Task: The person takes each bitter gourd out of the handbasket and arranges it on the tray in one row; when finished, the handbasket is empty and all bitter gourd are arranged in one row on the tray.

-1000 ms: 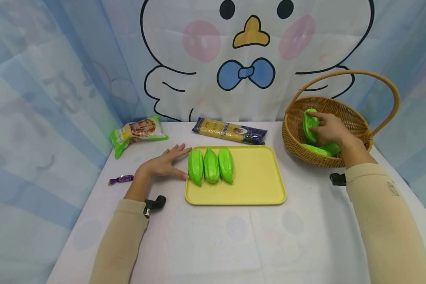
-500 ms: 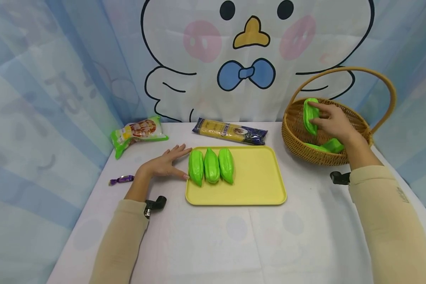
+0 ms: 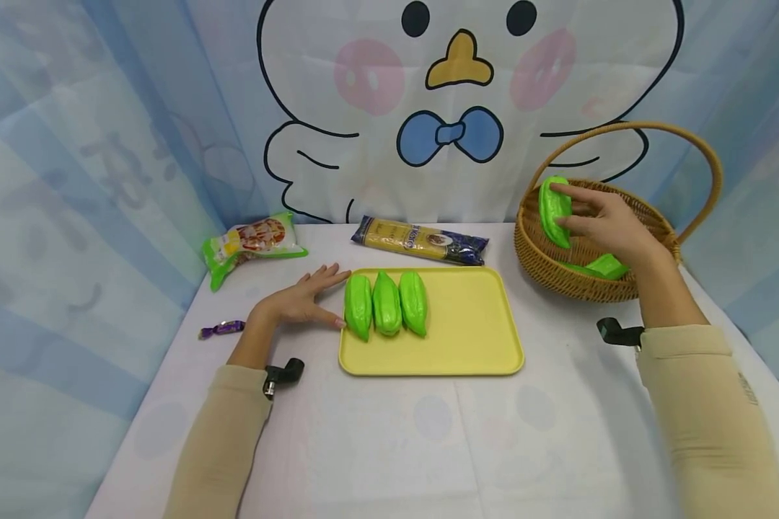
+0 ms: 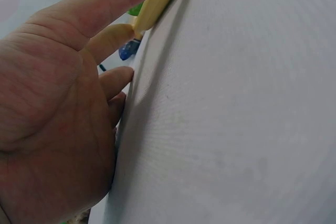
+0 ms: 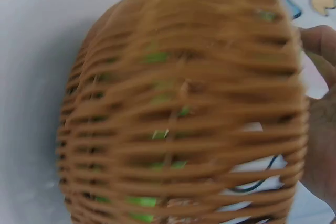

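Over the left part of the wicker basket (image 3: 578,285), my right hand (image 3: 613,220) pinches a glossy green, ridged star fruit (image 3: 554,213) between thumb and fingers, tilted slightly. More green star fruit (image 3: 606,267) lie inside the basket beneath it. In the right wrist view the basket's weave (image 5: 184,98) hides most of the hand (image 5: 321,129) and the held fruit. Three similar star fruit (image 3: 386,303) lie side by side at the left of the yellow tray (image 3: 470,324). Spread fingers of my left hand (image 3: 298,299) touch the tray's left edge; the palm (image 4: 47,98) is bare.
A yellow and blue pasta packet (image 3: 418,240) lies behind the tray. To its left is a green snack bag (image 3: 256,244), with a purple wrapped candy (image 3: 222,329) nearer me. The basket's tall handle (image 3: 707,155) arches above its rim. A printed curtain (image 3: 331,180) borders the table's back.
My right hand has lifted the star fruit from inside the basket and shifted it left, toward the basket's left rim. The left hand and the tray have stayed put.
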Demonstrator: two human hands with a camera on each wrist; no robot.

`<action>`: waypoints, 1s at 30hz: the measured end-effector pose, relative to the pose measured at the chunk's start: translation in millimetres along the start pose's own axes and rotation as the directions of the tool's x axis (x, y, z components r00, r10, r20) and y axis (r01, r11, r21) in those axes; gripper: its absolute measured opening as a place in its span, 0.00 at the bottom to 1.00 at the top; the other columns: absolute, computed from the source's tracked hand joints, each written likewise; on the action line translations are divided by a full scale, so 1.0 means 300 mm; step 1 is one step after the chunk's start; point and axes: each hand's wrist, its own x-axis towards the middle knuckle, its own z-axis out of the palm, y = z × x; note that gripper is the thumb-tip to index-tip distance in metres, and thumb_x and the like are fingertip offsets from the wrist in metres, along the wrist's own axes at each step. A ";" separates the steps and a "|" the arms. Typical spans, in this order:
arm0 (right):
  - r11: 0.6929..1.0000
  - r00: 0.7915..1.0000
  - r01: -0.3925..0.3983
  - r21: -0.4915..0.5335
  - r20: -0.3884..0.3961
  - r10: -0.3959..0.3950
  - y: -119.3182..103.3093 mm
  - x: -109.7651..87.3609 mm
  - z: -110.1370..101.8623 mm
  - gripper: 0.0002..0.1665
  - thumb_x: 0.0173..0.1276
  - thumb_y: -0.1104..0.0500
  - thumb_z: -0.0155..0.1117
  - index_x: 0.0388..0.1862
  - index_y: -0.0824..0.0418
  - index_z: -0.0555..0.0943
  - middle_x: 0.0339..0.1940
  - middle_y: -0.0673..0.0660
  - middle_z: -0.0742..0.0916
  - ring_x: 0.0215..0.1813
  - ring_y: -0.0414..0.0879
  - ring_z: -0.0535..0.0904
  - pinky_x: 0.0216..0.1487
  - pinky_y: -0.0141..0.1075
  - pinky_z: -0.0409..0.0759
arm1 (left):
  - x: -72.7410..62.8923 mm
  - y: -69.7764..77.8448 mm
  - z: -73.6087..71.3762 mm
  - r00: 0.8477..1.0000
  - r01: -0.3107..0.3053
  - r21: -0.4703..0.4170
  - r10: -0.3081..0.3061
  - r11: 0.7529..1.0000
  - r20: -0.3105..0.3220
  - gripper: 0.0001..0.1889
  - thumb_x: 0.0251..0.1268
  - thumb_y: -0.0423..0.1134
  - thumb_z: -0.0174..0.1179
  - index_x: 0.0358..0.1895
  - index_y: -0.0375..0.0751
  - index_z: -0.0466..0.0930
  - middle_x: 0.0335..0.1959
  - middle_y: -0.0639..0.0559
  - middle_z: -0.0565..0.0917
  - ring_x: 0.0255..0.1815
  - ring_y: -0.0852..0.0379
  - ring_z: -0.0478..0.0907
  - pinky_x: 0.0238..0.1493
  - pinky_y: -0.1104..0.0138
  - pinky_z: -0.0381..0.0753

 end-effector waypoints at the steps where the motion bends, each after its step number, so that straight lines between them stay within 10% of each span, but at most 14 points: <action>1: 1.000 1.000 0.000 0.003 0.002 0.000 -0.009 -0.010 0.004 0.36 0.79 0.44 0.61 0.82 0.34 0.63 0.75 0.63 0.74 0.63 0.42 0.75 0.45 0.24 0.80 | 0.000 -0.001 -0.001 1.000 0.001 0.003 -0.001 1.000 0.000 0.59 0.55 0.61 0.77 0.86 0.61 0.48 0.88 0.47 0.36 0.88 0.45 0.25 0.85 0.45 0.22; 30: 0.948 0.969 0.245 0.205 -0.058 -0.238 -0.193 -0.076 0.308 0.33 0.76 0.61 0.66 0.77 0.45 0.74 0.69 0.57 0.80 0.62 0.48 0.74 0.45 0.27 0.76 | -0.003 -0.001 -0.001 1.000 0.006 0.014 -0.006 1.000 0.002 0.59 0.56 0.61 0.76 0.86 0.60 0.48 0.88 0.47 0.36 0.88 0.44 0.25 0.85 0.45 0.22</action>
